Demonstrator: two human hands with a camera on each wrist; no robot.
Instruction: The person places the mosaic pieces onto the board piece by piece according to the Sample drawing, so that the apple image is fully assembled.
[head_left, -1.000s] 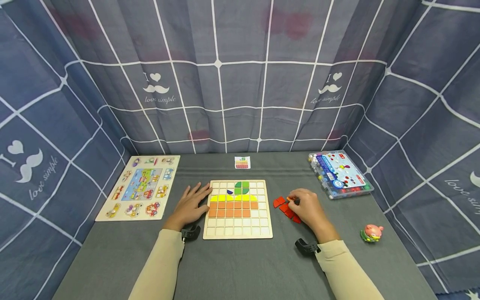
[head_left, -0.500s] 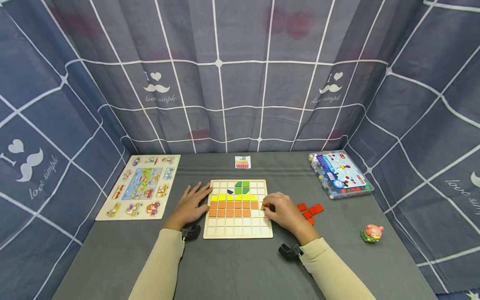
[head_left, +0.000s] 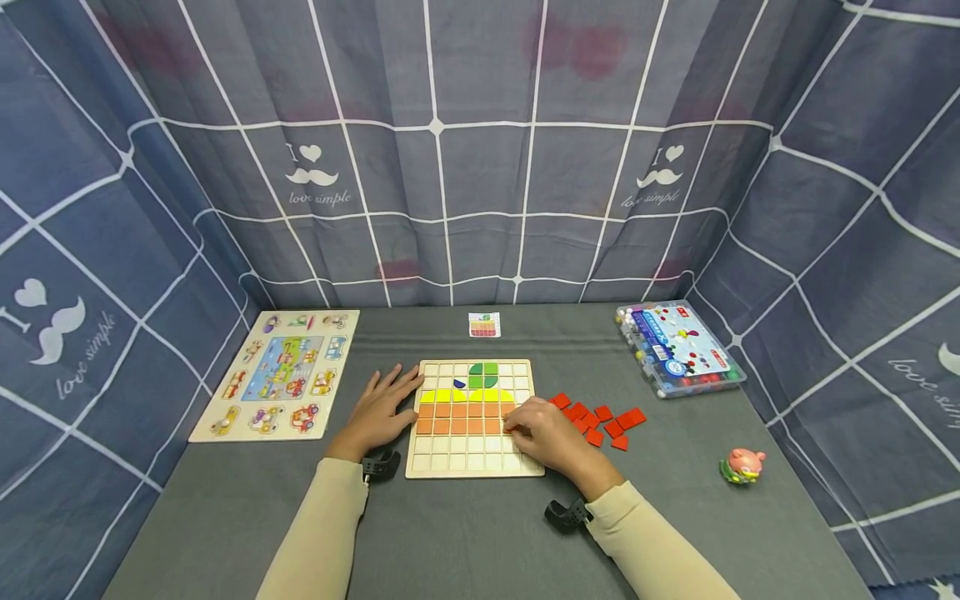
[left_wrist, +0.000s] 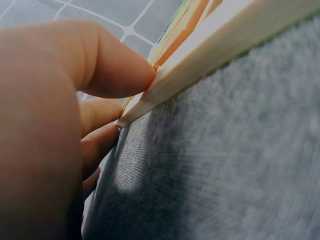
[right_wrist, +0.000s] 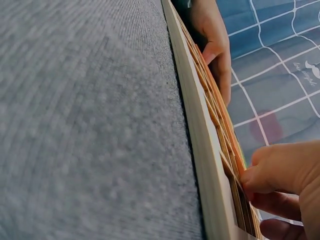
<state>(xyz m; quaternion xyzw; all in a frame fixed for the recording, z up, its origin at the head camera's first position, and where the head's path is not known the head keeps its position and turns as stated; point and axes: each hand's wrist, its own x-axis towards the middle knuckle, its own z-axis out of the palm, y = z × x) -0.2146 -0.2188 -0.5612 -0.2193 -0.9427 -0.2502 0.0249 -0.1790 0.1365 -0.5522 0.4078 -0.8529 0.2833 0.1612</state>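
A wooden grid board [head_left: 474,477] lies in the middle of the grey table, its lower cells bare. Two rows of orange square tiles [head_left: 459,426] fill part of it, below yellow pieces [head_left: 476,396], green pieces [head_left: 483,376] and a small blue piece [head_left: 460,384]. My left hand [head_left: 381,417] rests at the board's left edge; in the left wrist view its thumb [left_wrist: 125,75] touches the rim. My right hand [head_left: 551,435] is over the board's right side, pinching an orange tile at the end of the lower orange row. Its fingers [right_wrist: 270,175] mostly hide that tile.
Several loose red tiles [head_left: 596,415] lie right of the board. A small pattern card [head_left: 484,325] is behind it. A picture puzzle board [head_left: 281,375] lies left, a clear box of beads [head_left: 681,348] at back right, a pink pig figurine [head_left: 744,466] at right.
My right hand has picked an orange tile from beside the red tiles and carried it left onto the board, uncovering more red tiles. My left hand has stayed at the board's edge.
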